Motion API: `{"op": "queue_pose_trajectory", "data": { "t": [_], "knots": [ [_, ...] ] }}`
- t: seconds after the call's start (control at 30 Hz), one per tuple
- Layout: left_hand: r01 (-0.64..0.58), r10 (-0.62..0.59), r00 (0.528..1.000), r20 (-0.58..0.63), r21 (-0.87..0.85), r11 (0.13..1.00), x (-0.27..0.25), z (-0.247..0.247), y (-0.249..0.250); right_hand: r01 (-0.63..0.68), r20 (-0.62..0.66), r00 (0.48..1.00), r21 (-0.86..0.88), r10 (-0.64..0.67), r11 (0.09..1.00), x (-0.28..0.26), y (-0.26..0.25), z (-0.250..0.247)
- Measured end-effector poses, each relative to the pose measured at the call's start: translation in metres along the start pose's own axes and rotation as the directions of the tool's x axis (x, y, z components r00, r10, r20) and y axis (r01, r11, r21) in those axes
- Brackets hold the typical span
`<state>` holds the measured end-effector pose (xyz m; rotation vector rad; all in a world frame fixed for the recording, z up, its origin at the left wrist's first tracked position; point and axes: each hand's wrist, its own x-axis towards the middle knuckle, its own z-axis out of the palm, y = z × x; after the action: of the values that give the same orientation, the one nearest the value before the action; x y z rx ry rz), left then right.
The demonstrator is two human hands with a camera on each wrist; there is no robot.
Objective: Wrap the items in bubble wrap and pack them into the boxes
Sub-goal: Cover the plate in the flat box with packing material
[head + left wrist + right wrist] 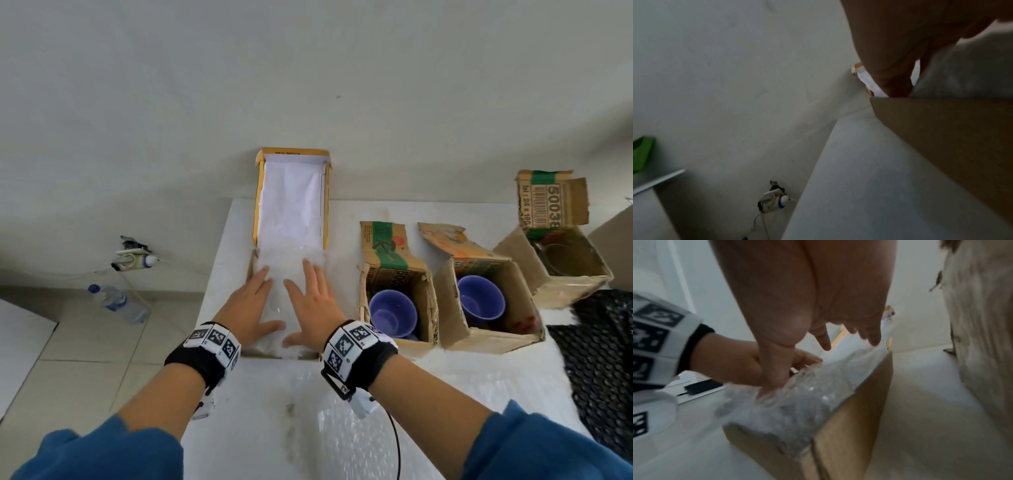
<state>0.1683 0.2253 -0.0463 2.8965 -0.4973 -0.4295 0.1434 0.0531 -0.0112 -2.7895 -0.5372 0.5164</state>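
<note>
A bubble-wrapped bundle (291, 263) lies in an open box (281, 357) on the white table, and its yellow-edged lid (291, 192) stands up against the wall. My left hand (255, 305) and right hand (310, 298) lie side by side on top of the bundle with fingers straight, pressing on it. In the right wrist view the right hand (807, 305) has its thumb down on the bundle (797, 402) above the brown box wall (859, 402), with the left hand (731, 360) beside it. The left wrist view shows left-hand fingers (896, 73) at the box wall (951, 138).
To the right stand three open cardboard boxes: two hold purple cups (394, 313) (481, 301), and the third box (568, 284) holds something clear. A black mesh mat (603, 359) lies far right. A loose bubble wrap sheet (359, 435) covers the near table. A water bottle (116, 303) lies on the floor left.
</note>
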Motion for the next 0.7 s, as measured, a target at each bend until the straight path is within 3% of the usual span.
{"op": "queue_pose_trajectory", "data": {
  "t": [0.1,0.23,0.4,0.57,0.7],
  "knots": [
    [-0.080,0.076,0.988,0.137,0.026,0.996,-0.002,-0.001,-0.002,-0.076,0.163,0.984,0.014,0.073,0.997,0.010,0.005,0.003],
    [-0.164,0.131,0.963,0.236,0.123,0.979,0.001,-0.004,-0.010,-0.100,0.210,0.971,-0.076,0.114,0.992,0.024,0.006,0.004],
    [-0.116,0.083,0.987,0.136,0.256,0.960,0.007,0.007,0.002,-0.080,0.179,0.974,-0.313,0.141,0.947,0.033,0.001,0.009],
    [-0.036,-0.002,0.995,0.099,0.379,0.925,0.004,0.011,0.008,-0.079,0.184,0.974,-0.281,0.134,0.957,0.031,0.006,0.006],
    [-0.066,0.014,0.990,0.138,0.380,0.922,0.004,0.002,0.001,-0.066,0.182,0.975,-0.322,0.130,0.944,0.026,0.017,-0.005]
  ]
}}
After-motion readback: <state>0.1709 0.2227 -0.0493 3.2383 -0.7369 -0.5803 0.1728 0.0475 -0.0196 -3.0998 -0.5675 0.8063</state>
